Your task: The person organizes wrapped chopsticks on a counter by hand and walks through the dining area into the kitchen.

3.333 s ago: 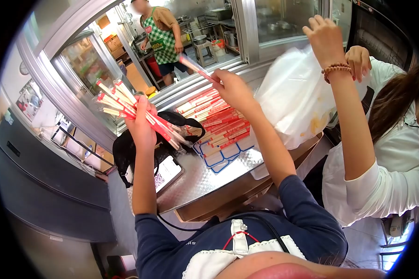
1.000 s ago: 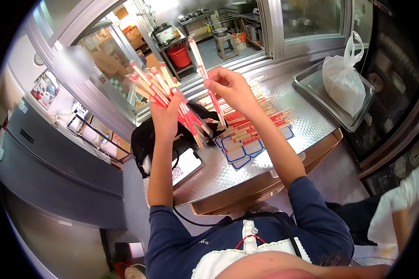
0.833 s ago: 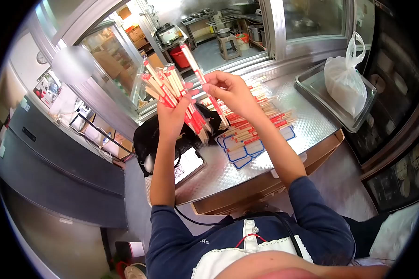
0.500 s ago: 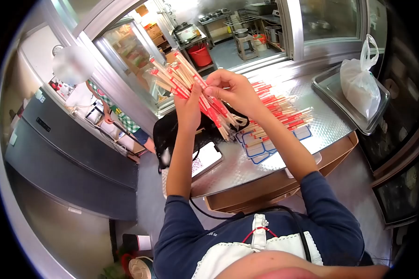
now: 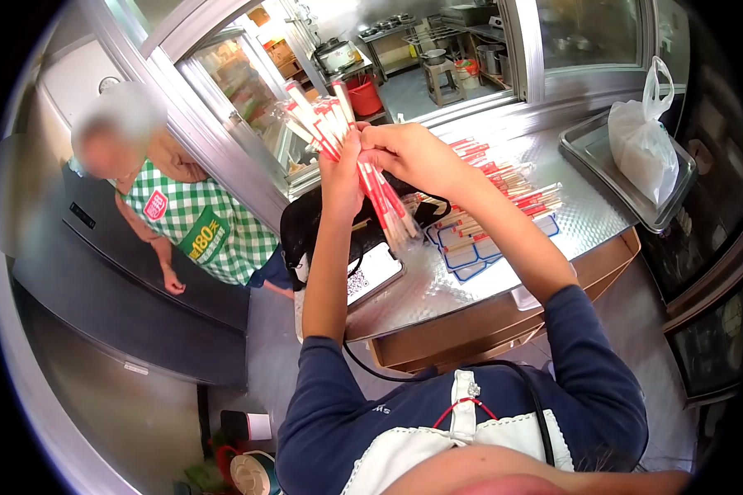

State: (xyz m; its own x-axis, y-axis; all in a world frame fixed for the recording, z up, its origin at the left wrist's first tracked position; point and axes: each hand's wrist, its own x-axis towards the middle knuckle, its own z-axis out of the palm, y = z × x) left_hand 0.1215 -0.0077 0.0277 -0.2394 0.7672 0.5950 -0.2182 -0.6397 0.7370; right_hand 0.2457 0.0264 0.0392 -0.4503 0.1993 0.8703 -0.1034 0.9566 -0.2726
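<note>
A bundle of chopsticks [image 5: 385, 202] in clear sleeves with red-and-white print is held up above the metal table, tilted, its upper ends fanned out. My left hand [image 5: 339, 176] is wrapped around the middle of the bundle. Against its right side, my right hand [image 5: 413, 161] is closed with thumb and fingers at the sticks; the fingertips are partly hidden. Under my right forearm lies a loose pile of similar wrapped chopsticks [image 5: 520, 198]. Blue-outlined white sheets [image 5: 473, 268] are beneath that pile.
Left on the table are a black bag [image 5: 304, 231] and a white panel with a QR code [image 5: 376, 276]. A metal tray [image 5: 582, 153] at the right carries a white plastic bag [image 5: 642, 153]. A person in a green checked apron [image 5: 243, 219] stands beside the dark fridge [image 5: 140, 297].
The chopstick bundle sits closer together, its lower ends less spread. My right hand has closed more around it. The person at the left has come further into view, nearer the table.
</note>
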